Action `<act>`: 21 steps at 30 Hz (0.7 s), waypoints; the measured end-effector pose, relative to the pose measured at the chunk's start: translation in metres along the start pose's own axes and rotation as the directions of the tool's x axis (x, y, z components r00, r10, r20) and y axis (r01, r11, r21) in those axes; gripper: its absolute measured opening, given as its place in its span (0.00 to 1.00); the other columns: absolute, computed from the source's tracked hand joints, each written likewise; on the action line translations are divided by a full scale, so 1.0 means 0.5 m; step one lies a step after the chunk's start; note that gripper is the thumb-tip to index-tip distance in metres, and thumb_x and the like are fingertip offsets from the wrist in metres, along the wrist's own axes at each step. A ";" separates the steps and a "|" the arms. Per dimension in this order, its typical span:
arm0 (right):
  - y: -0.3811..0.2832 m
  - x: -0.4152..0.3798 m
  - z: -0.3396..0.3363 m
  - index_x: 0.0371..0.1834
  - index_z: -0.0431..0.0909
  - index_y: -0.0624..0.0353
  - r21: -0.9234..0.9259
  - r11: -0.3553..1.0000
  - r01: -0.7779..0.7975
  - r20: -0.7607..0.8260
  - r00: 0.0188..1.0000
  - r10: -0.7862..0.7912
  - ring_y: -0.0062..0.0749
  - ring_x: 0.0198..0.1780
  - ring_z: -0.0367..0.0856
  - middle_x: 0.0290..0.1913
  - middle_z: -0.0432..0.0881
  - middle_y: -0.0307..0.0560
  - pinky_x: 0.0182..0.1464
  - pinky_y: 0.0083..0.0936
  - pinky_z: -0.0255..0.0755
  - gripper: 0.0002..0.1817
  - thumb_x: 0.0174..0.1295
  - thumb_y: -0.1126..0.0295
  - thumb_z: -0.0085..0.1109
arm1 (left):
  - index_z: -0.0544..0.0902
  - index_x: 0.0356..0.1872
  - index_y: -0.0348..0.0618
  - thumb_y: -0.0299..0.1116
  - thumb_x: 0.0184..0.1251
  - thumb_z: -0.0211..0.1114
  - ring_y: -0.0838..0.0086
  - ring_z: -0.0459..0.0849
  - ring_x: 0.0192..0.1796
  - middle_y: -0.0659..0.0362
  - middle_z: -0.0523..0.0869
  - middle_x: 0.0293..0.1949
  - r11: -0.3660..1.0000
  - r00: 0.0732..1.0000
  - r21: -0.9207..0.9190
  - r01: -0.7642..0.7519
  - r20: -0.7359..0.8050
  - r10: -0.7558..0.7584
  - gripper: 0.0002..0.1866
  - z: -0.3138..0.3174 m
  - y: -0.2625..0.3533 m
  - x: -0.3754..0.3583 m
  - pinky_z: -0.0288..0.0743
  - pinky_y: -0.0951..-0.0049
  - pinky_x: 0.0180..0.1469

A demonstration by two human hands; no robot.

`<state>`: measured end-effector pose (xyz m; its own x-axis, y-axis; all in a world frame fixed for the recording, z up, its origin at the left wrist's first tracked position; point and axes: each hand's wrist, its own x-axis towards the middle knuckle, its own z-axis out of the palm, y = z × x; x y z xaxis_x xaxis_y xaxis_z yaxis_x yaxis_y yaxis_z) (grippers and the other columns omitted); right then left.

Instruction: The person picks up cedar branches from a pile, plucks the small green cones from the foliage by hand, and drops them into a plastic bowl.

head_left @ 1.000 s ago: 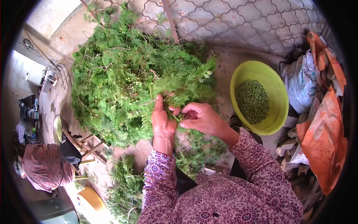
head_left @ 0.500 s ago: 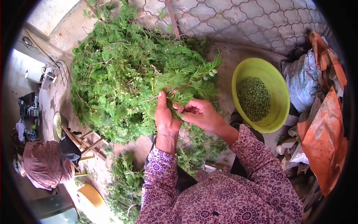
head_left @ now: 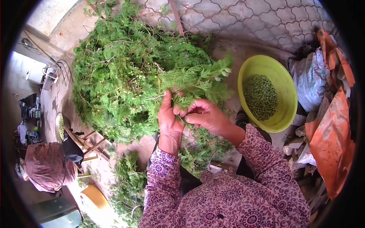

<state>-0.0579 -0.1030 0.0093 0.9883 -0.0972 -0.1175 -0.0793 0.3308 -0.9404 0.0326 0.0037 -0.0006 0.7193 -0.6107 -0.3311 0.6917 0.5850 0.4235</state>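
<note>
My left hand (head_left: 170, 121) is closed round a leafy green branch (head_left: 197, 81), thumb pointing up. Beside it, my right hand (head_left: 207, 116) pinches at the lower part of the same branch with thumb and fingers; anything small between its fingertips is hidden. Behind both hands lies a large heap of green branches (head_left: 114, 76). To the right stands a yellow-green basin (head_left: 285, 91) with many small round green cones (head_left: 260, 97) in it.
A white sack (head_left: 310, 81) and orange sheeting (head_left: 332, 140) lie at the right. More cuttings (head_left: 127, 182) are on the floor below left. At the left are a wooden frame (head_left: 95, 146), a yellow tub (head_left: 95, 195) and a bundle of reddish cloth (head_left: 45, 165). Wire mesh (head_left: 243, 22) runs behind.
The held branch's tip has swung slightly right and up and is blurred. My right hand's fingertips have closed in a little at the branch. The view has shifted slightly.
</note>
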 end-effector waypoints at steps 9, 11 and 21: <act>0.014 -0.013 -0.034 0.34 0.71 0.59 0.506 0.827 -0.245 0.370 0.928 0.049 0.23 0.25 0.71 0.30 0.74 0.43 0.23 0.17 0.62 0.06 0.54 0.72 0.51 | 0.70 0.41 0.45 0.39 0.66 0.53 0.85 0.58 0.12 0.63 0.77 0.30 0.968 0.994 -0.233 0.092 0.085 -0.074 0.10 -0.040 0.047 0.013 0.51 0.85 0.13; 0.002 -0.018 -0.034 0.37 0.69 0.59 0.621 0.698 -0.357 0.384 0.915 0.127 0.25 0.29 0.72 0.34 0.75 0.46 0.22 0.16 0.61 0.07 0.55 0.74 0.46 | 0.70 0.43 0.44 0.37 0.66 0.53 0.85 0.56 0.12 0.63 0.76 0.32 0.951 0.999 -0.307 0.027 0.045 -0.014 0.10 -0.050 0.056 0.017 0.50 0.84 0.14; 0.018 -0.020 -0.042 0.40 0.68 0.61 0.486 0.797 -0.360 0.328 0.920 0.215 0.29 0.35 0.75 0.37 0.75 0.47 0.24 0.16 0.67 0.09 0.55 0.76 0.44 | 0.69 0.40 0.36 0.41 0.65 0.54 0.81 0.53 0.13 0.67 0.58 0.10 0.800 0.997 -0.595 0.078 0.034 -0.072 0.16 -0.028 0.093 0.005 0.44 0.80 0.15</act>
<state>-0.0714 -0.1189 -0.0046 0.9347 0.2899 -0.2057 -0.3554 0.7546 -0.5517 0.0673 0.0368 0.0065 0.6652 -0.6690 -0.3316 0.6480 0.7379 -0.1886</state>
